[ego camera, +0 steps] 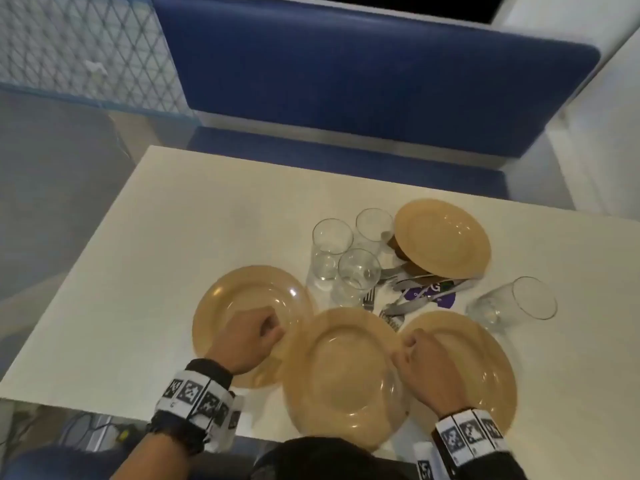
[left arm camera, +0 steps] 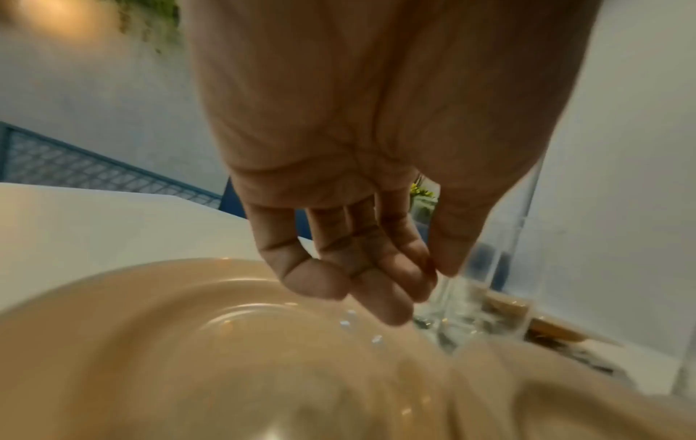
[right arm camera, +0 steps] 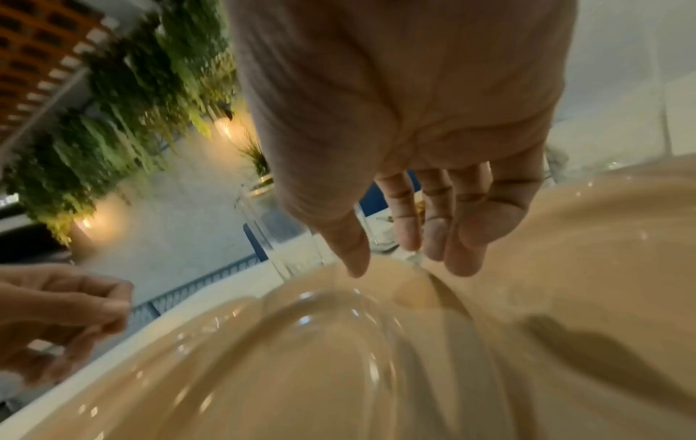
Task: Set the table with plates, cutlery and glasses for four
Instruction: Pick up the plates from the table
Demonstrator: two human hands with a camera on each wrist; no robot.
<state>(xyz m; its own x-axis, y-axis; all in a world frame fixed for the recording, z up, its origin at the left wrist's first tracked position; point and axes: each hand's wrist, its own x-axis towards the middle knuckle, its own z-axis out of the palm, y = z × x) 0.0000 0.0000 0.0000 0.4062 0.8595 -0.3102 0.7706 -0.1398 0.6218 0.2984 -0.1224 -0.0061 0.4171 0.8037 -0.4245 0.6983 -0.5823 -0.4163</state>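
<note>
Tan middle plate [ego camera: 341, 372] overlaps both neighbours, and with the left hand [ego camera: 247, 336] and right hand [ego camera: 424, 363] loosely curled, holding nothing, I'd pinch opposite rims and lift before sliding across the worktop [ego camera: 173, 237].

Near edge: three plates [ego camera: 341, 372] overlapping in a row
Far right: fourth plate [ego camera: 443, 237] — cutlery [ego camera: 405, 299] just before it
Middle: three glasses [ego camera: 346, 258] upright; one glass [ego camera: 512, 303] tipped, right

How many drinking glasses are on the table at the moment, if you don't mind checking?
4. Three stand upright together mid-table: one at the left, one behind, one in front. A fourth lies on its side at the right.
</note>
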